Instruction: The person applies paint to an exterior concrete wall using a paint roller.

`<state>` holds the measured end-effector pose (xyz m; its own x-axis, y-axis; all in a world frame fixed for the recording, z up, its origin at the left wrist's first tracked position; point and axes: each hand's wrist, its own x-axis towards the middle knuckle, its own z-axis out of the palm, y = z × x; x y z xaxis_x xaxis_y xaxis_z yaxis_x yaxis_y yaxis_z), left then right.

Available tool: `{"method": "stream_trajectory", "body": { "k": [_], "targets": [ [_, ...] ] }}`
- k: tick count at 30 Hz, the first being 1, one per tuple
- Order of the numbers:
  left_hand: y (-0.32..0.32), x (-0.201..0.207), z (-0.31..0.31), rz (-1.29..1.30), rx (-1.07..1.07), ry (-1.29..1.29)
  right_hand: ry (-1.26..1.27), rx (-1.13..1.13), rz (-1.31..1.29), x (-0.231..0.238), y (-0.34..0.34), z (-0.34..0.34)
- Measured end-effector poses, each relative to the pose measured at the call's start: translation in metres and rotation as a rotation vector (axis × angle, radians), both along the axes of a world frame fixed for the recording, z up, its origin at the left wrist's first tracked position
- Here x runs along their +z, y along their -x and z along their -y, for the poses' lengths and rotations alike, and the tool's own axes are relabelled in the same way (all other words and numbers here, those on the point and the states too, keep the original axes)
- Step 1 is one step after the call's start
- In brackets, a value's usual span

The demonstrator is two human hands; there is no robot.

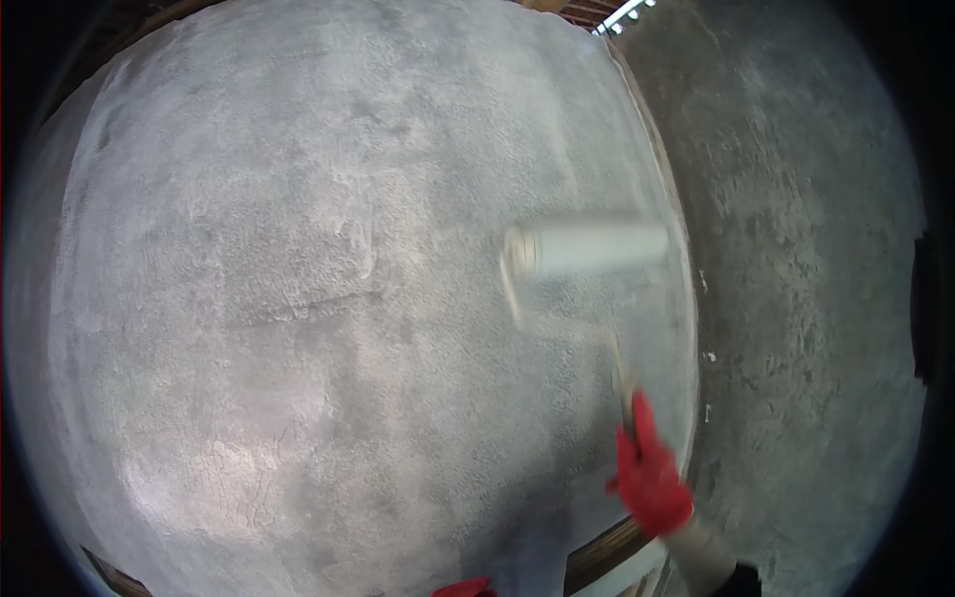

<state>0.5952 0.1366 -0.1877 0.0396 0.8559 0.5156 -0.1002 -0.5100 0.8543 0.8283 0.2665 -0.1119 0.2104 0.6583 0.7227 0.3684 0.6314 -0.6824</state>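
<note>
1. At lower right, the red-gloved right hand [654, 486] grips the paint roller [595, 248] by its handle; the left hand [466, 588], mostly cropped at the lower edge, cannot be judged.
2. The paint roller is over the pale wall [298, 219], near its right edge; overreaching might smear the darker wall [806, 298].
3. No brand, label or writing is readable.
</note>
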Motion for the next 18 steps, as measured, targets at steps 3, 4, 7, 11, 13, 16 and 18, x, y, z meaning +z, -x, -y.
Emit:
{"method": "stream_trajectory", "body": {
  "k": [3, 4, 7, 11, 13, 16, 18],
  "targets": [
    [-0.006, -0.022, -0.018, -0.033, -0.152, -0.095, 0.099, -0.222, 0.177, -0.135, -0.01, 0.029],
    [-0.012, -0.025, -0.019, -0.043, -0.163, -0.078, 0.231, 0.118, -0.033, -0.158, -0.014, 0.048],
    [-0.027, -0.024, -0.015, -0.041, -0.222, 0.005, 0.213, 0.047, 0.045, -0.174, -0.016, 0.047],
    [-0.045, -0.019, -0.008, -0.114, -0.237, -0.001, -0.044, 0.121, -0.113, -0.067, -0.006, 0.021],
    [-0.047, -0.018, -0.007, -0.105, -0.244, 0.006, -0.021, 0.153, -0.067, 0.003, 0.006, 0.021],
    [-0.05, -0.021, -0.008, -0.091, -0.291, 0.058, -0.037, 0.196, -0.092, 0.035, 0.012, 0.011],
    [-0.051, -0.029, -0.009, -0.076, -0.309, 0.086, -0.059, 0.154, -0.119, 0.025, 0.011, 0.007]
  ]
}}
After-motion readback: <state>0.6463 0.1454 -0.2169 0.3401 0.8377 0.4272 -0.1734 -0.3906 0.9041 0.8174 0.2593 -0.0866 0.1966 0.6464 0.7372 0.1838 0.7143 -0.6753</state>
